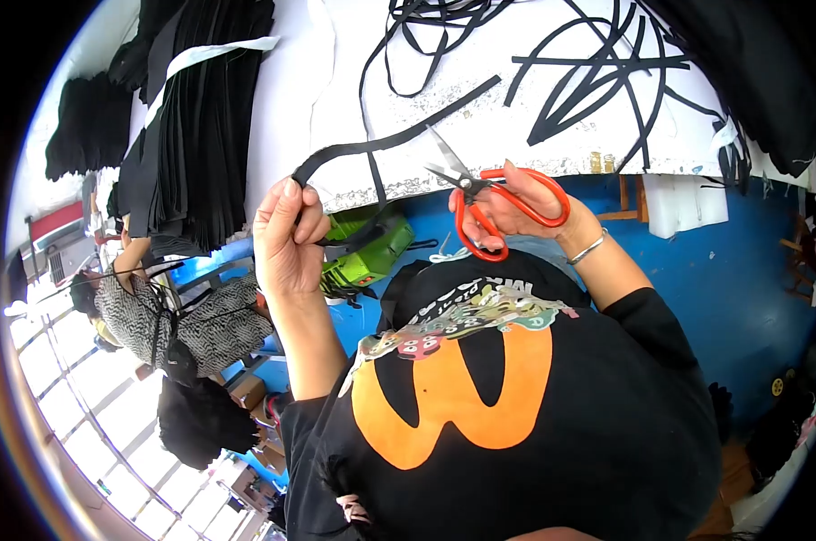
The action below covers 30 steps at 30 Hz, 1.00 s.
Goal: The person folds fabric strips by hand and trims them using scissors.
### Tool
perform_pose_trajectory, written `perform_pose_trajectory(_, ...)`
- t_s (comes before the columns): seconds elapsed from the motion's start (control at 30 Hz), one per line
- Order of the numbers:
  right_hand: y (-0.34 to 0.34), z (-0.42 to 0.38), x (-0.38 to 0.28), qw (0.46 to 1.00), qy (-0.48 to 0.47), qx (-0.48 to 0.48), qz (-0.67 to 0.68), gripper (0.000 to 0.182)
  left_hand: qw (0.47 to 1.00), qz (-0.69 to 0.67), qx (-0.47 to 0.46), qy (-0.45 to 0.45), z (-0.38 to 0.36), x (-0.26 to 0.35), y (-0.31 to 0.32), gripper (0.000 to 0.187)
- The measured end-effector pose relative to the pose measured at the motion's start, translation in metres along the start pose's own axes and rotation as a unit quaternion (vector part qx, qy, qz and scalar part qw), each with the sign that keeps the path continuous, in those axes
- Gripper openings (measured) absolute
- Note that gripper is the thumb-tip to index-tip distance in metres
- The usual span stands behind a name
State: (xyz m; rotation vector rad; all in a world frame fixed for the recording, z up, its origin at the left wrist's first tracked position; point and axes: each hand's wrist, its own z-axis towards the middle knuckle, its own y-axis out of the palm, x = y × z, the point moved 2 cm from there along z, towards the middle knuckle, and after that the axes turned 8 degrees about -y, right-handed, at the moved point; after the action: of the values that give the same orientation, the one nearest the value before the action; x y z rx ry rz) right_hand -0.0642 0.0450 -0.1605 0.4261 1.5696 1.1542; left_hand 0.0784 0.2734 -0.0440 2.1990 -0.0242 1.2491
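My left hand (291,230) pinches a black fabric strip (372,144) between thumb and curled fingers. From there the strip runs up and right across the white table, and a darker length hangs below the fist. In my right hand (525,207) are scissors (469,184) with red handles, the fingers through the loops. Their blades are spread apart and point up and left, the upper tip close under the strip. Between my two hands, lower down, lies something bright green (372,252), partly hidden by dark cloth.
Loose black strips (597,72) lie tangled on the white table (291,90). A thick stack of black cloth pieces (201,126) hangs over its left edge. Another person (192,316) in a patterned top is at the left. A white block (687,203) stands below the table's right side.
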Motion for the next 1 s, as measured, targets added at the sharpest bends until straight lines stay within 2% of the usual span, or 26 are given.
perform_pose_trajectory(0.07,0.003,0.007,0.004,1.0,-0.014,-0.009,0.023,0.082,1.0,0.009,-0.011,0.0,-0.001,0.003,0.009,0.012)
perform_pose_trajectory(0.13,0.008,0.013,0.006,0.998,-0.03,0.002,0.046,0.072,0.999,0.009,-0.036,0.003,-0.004,0.004,0.02,0.012)
perform_pose_trajectory(0.27,-0.005,0.019,0.021,0.997,-0.066,-0.021,0.045,0.078,0.999,0.037,-0.036,0.014,-0.014,0.007,0.03,0.012)
perform_pose_trajectory(0.53,-0.009,0.005,0.006,0.989,-0.141,-0.015,0.042,0.087,0.998,0.06,-0.008,0.023,-0.032,0.01,0.029,0.011)
perform_pose_trajectory(0.57,-0.007,0.003,0.004,0.989,-0.138,-0.01,0.051,0.088,0.997,0.073,-0.031,0.018,-0.032,0.01,0.024,0.01)
perform_pose_trajectory(0.6,-0.007,0.0,0.003,0.989,-0.139,-0.011,0.052,0.088,0.997,0.074,-0.031,0.019,-0.033,0.01,0.023,0.01)
perform_pose_trajectory(0.67,-0.008,-0.006,0.001,0.986,-0.155,-0.032,0.062,0.075,0.998,0.049,0.008,0.025,-0.033,0.009,0.022,0.011)
perform_pose_trajectory(0.87,-0.017,-0.017,0.006,0.98,-0.167,-0.021,0.104,0.077,0.997,0.067,0.017,0.025,-0.04,0.011,0.017,0.011)
perform_pose_trajectory(0.93,-0.022,-0.017,0.009,0.982,-0.158,0.0,0.102,0.092,0.997,0.079,-0.005,0.013,-0.044,0.01,0.011,0.011)
perform_pose_trajectory(1.0,-0.027,-0.014,0.011,0.981,-0.165,0.011,0.105,0.092,0.995,0.09,-0.031,-0.001,-0.047,0.007,0.01,0.011)
